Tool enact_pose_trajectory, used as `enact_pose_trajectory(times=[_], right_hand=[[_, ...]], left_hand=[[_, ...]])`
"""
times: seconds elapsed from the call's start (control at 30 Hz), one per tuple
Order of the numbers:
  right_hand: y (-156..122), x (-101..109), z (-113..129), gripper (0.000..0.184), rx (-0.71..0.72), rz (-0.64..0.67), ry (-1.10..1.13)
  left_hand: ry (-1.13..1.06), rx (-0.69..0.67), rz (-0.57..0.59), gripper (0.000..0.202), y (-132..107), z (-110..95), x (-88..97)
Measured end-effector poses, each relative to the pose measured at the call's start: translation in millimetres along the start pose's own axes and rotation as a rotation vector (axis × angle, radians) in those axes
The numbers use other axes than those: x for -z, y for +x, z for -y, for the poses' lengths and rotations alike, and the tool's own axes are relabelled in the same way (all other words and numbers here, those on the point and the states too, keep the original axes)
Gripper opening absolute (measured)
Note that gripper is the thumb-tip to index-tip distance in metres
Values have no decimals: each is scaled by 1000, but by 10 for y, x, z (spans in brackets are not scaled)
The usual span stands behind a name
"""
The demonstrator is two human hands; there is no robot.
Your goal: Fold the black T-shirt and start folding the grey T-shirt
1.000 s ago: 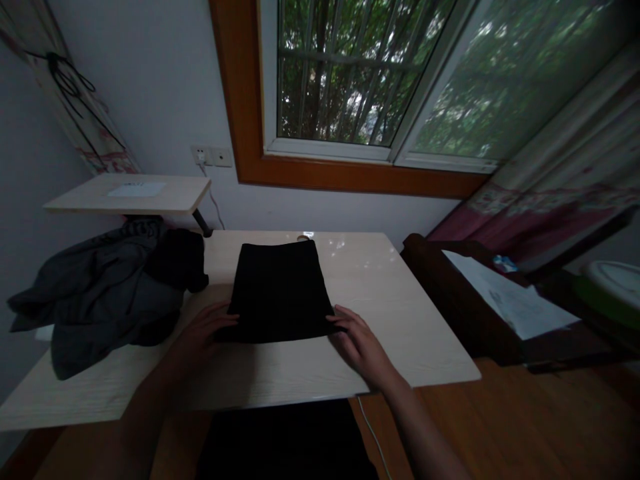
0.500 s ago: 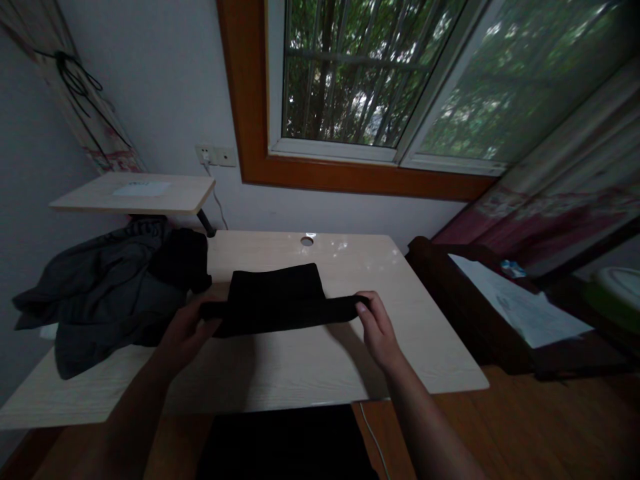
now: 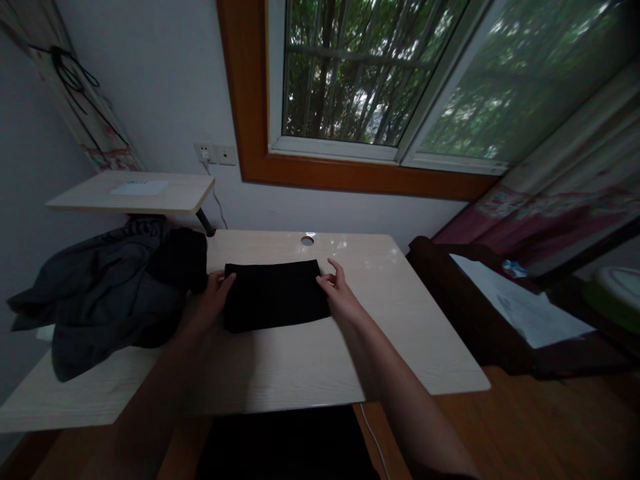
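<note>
A black folded garment [image 3: 277, 297] lies as a flat rectangle on the pale wooden desk [image 3: 300, 373]; its exact kind is not visible. My left hand [image 3: 214, 297] pinches the garment's left edge near the far corner, with the thumb on top. On the opposite side, my right hand [image 3: 341, 293] holds the right edge near the far corner, its index finger raised off the cloth. Left of my left hand sits a heap of dark grey and black clothes [image 3: 115, 280].
A small raised shelf [image 3: 180, 199] with a paper sheet stands at the back left. The desk has a round cable hole [image 3: 307, 241] near the wall. At right is a dark brown piece of furniture [image 3: 505, 347] with a large white sheet [image 3: 515, 300].
Both hands have let go of the outstretched strip's ends and moved inward and away from me to the garment's far corners. The strip has been folded in, leaving a compact rectangle.
</note>
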State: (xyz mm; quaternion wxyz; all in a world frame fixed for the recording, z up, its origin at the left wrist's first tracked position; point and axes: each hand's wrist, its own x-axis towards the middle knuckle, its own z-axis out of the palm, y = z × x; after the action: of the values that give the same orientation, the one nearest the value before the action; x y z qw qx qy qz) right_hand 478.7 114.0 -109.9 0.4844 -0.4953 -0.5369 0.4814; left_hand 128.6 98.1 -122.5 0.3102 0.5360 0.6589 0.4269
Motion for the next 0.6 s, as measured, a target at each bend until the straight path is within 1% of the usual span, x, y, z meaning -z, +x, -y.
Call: enact_pose_trajectory(times=[0.07,0.1,0.17,0.2,0.3,0.4,0.47,0.6], right_hand=[[-50,35,-142,80,-37,84,-27],[-81,53,-198,79,-48,115,-38],[-145,82,-265,74,-51,137,-44],[-176,91,-276,71,-47,132,-39],[-265,100,-252,68,-31,142,7],[-340,102,-218,70,-10,160,68],[-368,105,-224,75,-3,143,81],[-350,107,-290,80,-9,62,30]], left_hand=[[-64,93,3,62,-33,70,-20],[-90,109,14,70,-57,97,-27],[-120,79,50,82,-115,134,-32],[-121,58,57,85,-147,142,-29],[-122,41,60,84,-226,136,-6],[-169,25,61,78,-248,125,-3],[-159,-5,43,75,-222,138,-29],[-42,-28,13,73,-117,189,-116]])
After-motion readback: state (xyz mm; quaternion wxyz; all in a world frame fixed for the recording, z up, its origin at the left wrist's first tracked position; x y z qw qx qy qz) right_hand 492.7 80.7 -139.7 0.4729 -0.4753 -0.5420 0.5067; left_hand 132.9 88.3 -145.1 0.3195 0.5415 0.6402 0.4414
